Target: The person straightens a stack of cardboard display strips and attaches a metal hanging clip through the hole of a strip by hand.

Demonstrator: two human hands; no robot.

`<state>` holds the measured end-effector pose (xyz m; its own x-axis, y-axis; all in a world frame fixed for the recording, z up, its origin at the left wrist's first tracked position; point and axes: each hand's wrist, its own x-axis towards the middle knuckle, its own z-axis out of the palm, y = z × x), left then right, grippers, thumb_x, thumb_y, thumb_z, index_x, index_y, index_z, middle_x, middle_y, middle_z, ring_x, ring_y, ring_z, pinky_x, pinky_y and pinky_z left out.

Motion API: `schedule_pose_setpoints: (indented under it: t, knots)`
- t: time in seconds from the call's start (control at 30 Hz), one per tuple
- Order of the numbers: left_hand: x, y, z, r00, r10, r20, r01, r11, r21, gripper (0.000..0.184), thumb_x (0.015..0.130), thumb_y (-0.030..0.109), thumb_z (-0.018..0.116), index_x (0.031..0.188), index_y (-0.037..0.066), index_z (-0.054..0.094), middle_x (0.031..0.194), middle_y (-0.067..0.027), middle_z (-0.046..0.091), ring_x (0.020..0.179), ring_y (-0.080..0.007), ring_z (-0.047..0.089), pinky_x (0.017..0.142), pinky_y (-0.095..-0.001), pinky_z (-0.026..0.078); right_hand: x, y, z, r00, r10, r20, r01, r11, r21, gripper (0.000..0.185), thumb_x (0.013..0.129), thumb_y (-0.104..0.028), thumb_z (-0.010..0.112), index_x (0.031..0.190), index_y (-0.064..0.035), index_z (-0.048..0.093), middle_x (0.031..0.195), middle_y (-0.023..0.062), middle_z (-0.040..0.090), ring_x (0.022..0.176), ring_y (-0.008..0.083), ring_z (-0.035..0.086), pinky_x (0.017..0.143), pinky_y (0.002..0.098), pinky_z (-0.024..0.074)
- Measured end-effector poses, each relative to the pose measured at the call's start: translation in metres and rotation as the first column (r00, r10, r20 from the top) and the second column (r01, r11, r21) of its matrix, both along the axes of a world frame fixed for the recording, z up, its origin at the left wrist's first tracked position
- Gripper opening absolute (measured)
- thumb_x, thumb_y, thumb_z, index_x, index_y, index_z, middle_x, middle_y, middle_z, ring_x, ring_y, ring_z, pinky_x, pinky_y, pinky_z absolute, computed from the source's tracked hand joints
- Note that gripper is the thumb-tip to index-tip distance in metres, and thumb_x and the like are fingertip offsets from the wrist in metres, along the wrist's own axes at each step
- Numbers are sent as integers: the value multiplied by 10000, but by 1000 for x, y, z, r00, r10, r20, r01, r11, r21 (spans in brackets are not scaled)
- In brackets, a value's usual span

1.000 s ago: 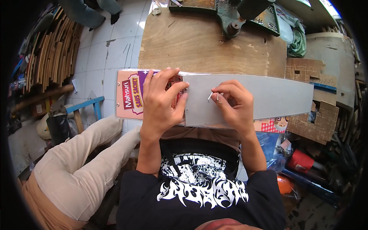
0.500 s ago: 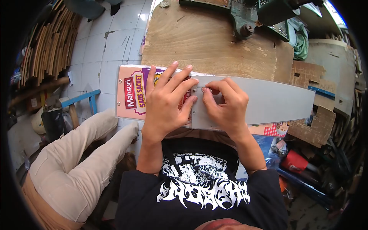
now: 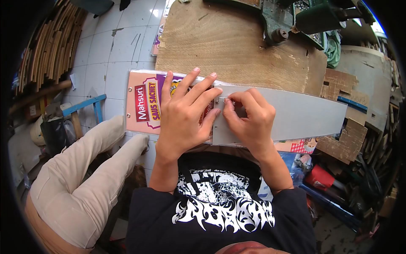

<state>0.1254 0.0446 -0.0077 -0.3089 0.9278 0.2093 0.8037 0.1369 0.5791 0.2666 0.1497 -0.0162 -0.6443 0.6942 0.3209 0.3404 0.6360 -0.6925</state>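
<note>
My left hand lies spread over the printed sheet, its thumb and forefinger near the edge of a grey panel. Between the thumb and forefinger of my right hand is a small metal pin, held low over the panel near its left edge. The tip of the pin is beside the hole at that edge; whether it is inserted I cannot tell. Another small rivet or hole shows lower on the same edge. The printed sheet has metal eyelets at its left end.
A wooden board lies beyond the panel, with a green metal machine at its far right. Another person's legs are at the left, by a blue frame. Cut brown boards lie at the right.
My right hand has moved left with the metal pin, from the middle of the panel to its left edge. My left hand's fingers have spread wider. The view has shifted slightly.
</note>
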Motion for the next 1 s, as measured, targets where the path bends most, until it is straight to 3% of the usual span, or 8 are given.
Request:
schedule_pose_setpoints:
  t: [0.4,0.57,1.0]
  knots:
    - [-2,-1,0,1000,5,19,-5,1000,-21,344,755,223,730,1090,156,690,1318,-21,606,1300,-277,484,1159,-554,183,-2,11,5,977,203,68,-205,978,26,144,716,-14,712,773,-41,584,732,92,533,547,269,574,489,365,468]
    - [-1,0,2,1000,13,26,-13,1000,-15,363,719,185,755,1076,149,699,1304,-25,629,1298,-302,498,1153,-538,198,-3,10,5,980,188,68,-191,981,36,152,702,9,699,754,-34,563,709,95,524,530,269,563,479,366,461]
    - [-2,-1,1,1000,8,13,-8,1000,-3,334,754,211,724,1080,148,692,1304,-17,614,1299,-279,490,1158,-558,191,-5,9,6,986,137,92,-142,988,53,155,693,0,698,728,-40,553,691,95,527,519,256,558,462,357,444]
